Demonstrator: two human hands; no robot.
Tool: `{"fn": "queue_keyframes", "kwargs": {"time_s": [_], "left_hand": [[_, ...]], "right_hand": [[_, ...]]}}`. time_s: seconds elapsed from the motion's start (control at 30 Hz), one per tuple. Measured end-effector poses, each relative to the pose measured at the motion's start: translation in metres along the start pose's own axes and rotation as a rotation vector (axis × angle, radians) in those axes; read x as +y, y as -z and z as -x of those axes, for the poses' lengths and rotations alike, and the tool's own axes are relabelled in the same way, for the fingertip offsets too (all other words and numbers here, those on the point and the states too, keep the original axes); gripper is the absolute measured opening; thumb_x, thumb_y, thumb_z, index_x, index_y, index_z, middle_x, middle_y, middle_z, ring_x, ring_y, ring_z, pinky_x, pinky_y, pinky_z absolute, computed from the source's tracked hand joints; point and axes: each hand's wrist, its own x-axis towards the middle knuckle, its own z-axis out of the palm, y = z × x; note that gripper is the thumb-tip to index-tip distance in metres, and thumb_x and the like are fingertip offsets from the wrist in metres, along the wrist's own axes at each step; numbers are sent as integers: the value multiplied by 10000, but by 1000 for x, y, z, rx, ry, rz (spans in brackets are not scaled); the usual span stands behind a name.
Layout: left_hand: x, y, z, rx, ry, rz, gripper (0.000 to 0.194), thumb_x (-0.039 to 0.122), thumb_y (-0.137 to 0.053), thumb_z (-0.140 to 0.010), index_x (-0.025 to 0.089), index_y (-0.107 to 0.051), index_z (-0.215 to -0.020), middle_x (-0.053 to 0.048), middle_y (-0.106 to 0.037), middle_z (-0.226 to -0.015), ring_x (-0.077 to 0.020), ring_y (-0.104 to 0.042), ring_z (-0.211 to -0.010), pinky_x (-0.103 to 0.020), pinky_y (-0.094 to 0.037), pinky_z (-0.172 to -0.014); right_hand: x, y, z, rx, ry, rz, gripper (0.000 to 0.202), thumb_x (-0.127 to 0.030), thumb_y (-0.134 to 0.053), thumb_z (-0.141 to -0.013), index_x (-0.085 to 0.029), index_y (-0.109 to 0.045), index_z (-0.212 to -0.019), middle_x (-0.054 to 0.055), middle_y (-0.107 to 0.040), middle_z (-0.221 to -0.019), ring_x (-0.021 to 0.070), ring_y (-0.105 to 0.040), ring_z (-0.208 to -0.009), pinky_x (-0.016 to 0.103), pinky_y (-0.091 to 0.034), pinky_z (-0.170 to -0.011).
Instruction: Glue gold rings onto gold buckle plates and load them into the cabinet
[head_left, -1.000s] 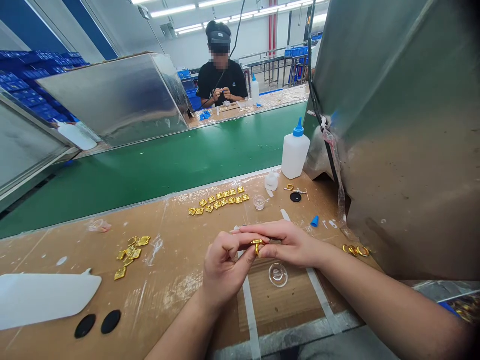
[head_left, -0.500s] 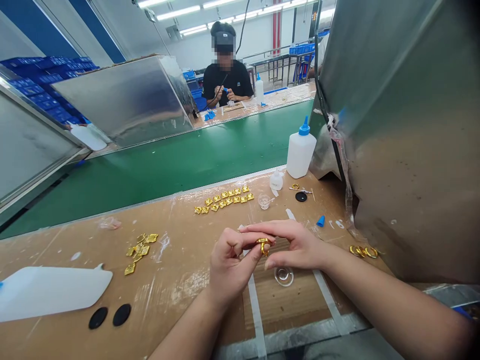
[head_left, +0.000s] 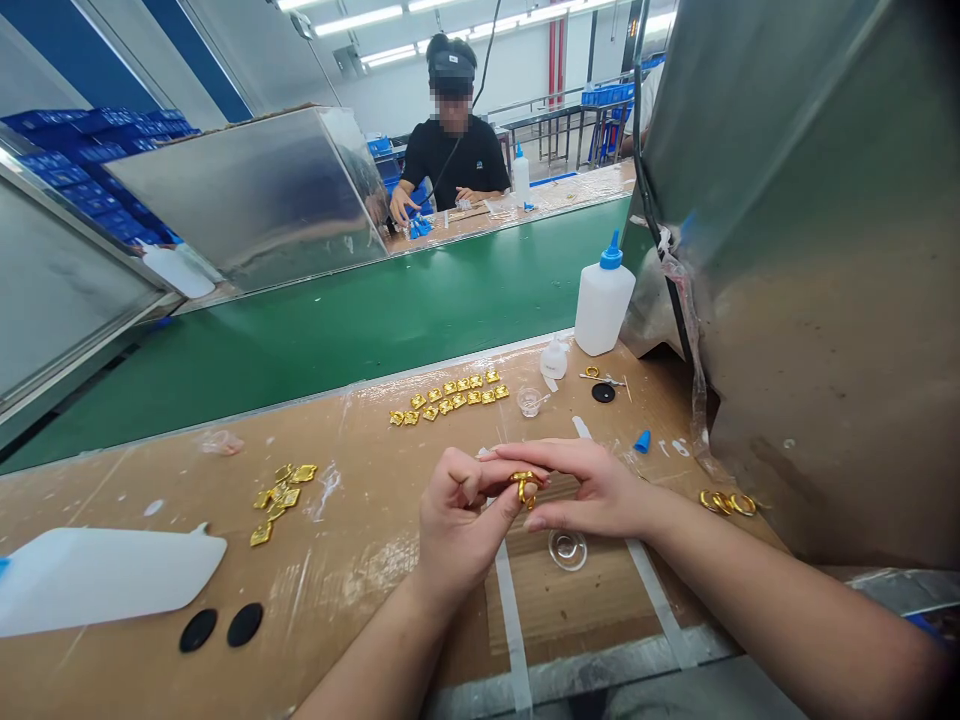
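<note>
Over the wooden board, my left hand (head_left: 457, 520) is closed, with a gold ring (head_left: 527, 490) pinched between thumb and index finger. My right hand (head_left: 589, 487) meets it from the other side. Its thumb tip is at the ring's lower edge, and its fingers reach across at the top, partly hidden behind the left fingers and the ring. The ring has a wide flat top and a round band below. Just under my hands lies a small clear round dish (head_left: 568, 550).
Gold square pieces (head_left: 452, 403) stand in rows; more lie in a pile (head_left: 281, 497). Gold rings (head_left: 726, 502) sit at right. A white bottle (head_left: 604, 305), black discs (head_left: 244, 625) and a blue cap (head_left: 642, 441) are around. A co-worker (head_left: 456, 160) sits beyond the green belt (head_left: 420, 290).
The gold ring has tilted slightly between my fingers, and my right thumb has shifted a little left towards it. Across the belt, the co-worker's one hand has moved down to the blue pieces.
</note>
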Motion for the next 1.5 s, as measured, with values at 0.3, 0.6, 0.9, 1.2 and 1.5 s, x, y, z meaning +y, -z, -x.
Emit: {"fn": "queue_keyframes", "kwargs": {"time_s": [0.3, 0.6, 0.9, 1.2, 1.5], "left_hand": [[-7, 0, -8, -47, 251, 353, 585, 293, -870, -883, 250, -286, -885, 32, -780, -828, -224, -808, -870, -274, -641, -715], [-12, -4, -9, -38, 475, 605, 560, 261, -909, -841, 243, -362, -960, 24, -770, -899, -141, -777, -899, -196, -588, -784], [-6, -2, -10, -92, 505, 575, 540, 280, -890, -861, 262, -390, -1066, -8, -786, -951, -207, -777, -1007, -278, -612, -844], [-4, 2, -12, -154, 526, 653, 462, 161, -851, -873, 242, -440, -1068, -39, -796, -948, -217, -783, -1038, -253, -616, -839], [-3, 6, -13, -194, 581, 692, 450, 157, -882, -843, 230, -482, -1036, -39, -794, -951, -209, -794, -997, -222, -621, -804]], "right_hand": [[5, -1, -1, 46, 91, -32, 483, -257, -756, -962, -242, -633, -1429, 115, -723, -1355, 186, -723, -1188, 342, -608, -1015], [1, 3, -3, 112, 89, 101, 360, -375, -702, -996, -242, -696, -1331, 124, -670, -1318, 217, -640, -1241, 415, -564, -1061], [1, 3, -2, 149, 68, 88, 296, -333, -729, -981, -258, -730, -1267, 85, -690, -1176, 197, -671, -1090, 371, -597, -948], [4, 4, -2, 159, 60, 42, 332, -409, -761, -947, -268, -762, -1247, 74, -741, -1136, 187, -713, -1035, 339, -605, -897], [3, 5, -3, 148, 40, 31, 313, -426, -783, -926, -271, -786, -1199, 69, -764, -1082, 183, -737, -983, 331, -631, -850]]}}
